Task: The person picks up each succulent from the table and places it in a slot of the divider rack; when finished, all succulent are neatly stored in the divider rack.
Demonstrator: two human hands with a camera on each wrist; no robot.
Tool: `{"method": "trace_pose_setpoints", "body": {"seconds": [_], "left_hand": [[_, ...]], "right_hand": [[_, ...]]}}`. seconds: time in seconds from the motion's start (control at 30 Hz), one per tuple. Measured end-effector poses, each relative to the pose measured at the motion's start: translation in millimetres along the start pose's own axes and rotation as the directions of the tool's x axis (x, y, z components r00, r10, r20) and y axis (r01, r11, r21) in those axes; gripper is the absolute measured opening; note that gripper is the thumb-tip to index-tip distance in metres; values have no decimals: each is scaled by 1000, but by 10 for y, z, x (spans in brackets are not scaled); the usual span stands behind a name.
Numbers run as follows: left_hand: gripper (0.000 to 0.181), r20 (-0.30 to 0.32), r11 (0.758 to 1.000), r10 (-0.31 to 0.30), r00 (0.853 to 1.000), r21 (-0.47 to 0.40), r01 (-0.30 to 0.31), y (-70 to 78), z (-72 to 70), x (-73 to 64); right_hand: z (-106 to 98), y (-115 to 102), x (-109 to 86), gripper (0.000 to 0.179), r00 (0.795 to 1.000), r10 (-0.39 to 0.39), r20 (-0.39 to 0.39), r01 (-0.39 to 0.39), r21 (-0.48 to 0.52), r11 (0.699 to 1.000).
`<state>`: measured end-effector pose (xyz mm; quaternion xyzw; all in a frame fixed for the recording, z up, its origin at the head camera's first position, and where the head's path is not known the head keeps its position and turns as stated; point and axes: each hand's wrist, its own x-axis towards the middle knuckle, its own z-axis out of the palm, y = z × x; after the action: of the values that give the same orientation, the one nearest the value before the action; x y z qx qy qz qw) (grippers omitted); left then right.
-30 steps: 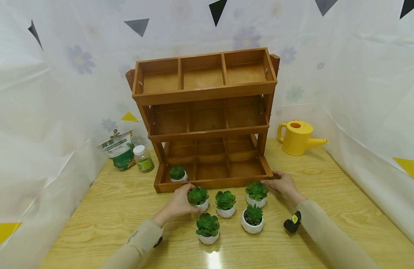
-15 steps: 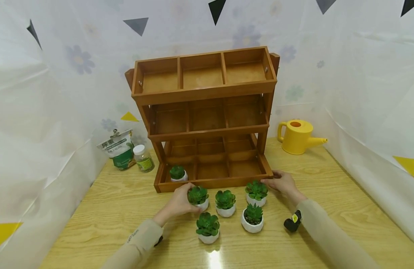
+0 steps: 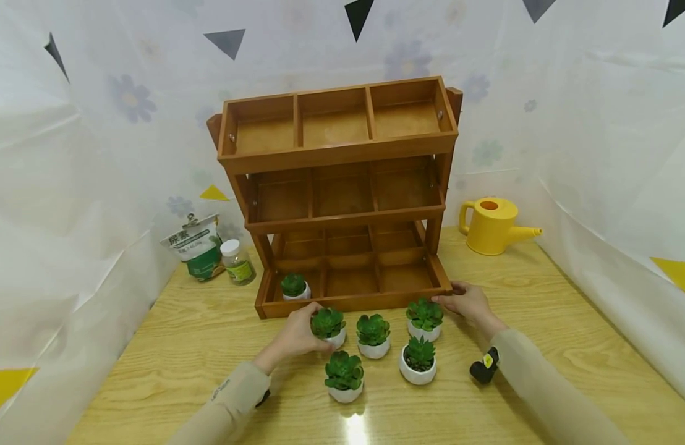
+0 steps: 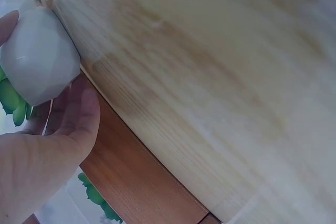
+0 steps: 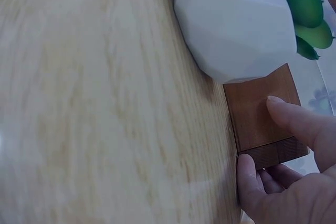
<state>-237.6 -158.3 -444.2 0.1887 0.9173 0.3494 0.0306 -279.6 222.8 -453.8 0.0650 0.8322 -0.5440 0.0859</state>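
Note:
My left hand [image 3: 298,334] curls round a potted succulent [image 3: 327,322] that stands in front of the wooden shelf. In the left wrist view, thumb and fingers lie on opposite sides of its white pot [image 4: 41,56]. My right hand [image 3: 469,304] grips the front right corner of the shelf's bottom tier [image 3: 365,303]; the right wrist view shows the thumb on the front board [image 5: 260,106] and the fingers round its end. Beside that hand stands another succulent [image 3: 424,316]. Further succulents stand at the middle [image 3: 373,334], front left [image 3: 344,374] and front right [image 3: 418,358].
One small succulent [image 3: 294,287] sits in the bottom tier's left front compartment. A yellow watering can [image 3: 491,228] stands at the back right. At the back left are a clipped green-and-white bag [image 3: 200,250] and a white-capped jar [image 3: 238,262].

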Motion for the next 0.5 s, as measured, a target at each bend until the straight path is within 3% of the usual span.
{"method": "trace_pose_setpoints", "body": {"seconds": [0.5], "left_hand": [[62, 14, 1000, 3, 1000, -11, -3, 32, -6, -20]], "right_hand": [[5, 8, 8, 83, 1000, -8, -14, 8, -34, 999]]}}
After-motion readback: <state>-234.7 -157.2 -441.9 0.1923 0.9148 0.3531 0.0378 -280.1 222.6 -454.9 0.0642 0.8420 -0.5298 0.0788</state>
